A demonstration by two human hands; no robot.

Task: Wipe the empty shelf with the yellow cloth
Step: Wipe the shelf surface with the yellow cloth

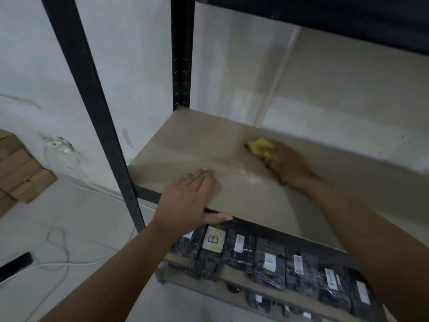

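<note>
Mid-wipe on shelf (232,182): right hand (290,166) bunched over cloth (258,147), fingers curled round it, pressing it flat on the board toward the back-middle, near the rear wall. Motion blur on hand and cloth, so likely mid-stroke. Left hand (188,201) laid flat at front-left, fingers straight on the board, thumb hooked over the front rail, gripping nothing, probably bracing. Pale dusty smear between the two hands, just beside right wrist, apparently not cleaned yet. Lower shelf packed with wrapped black bundles (269,261) bearing labels. Next likely: drag cloth forward across the smear, then over front-left once left hand lifts off; right end of board cut off by frame, state there unknown
</note>
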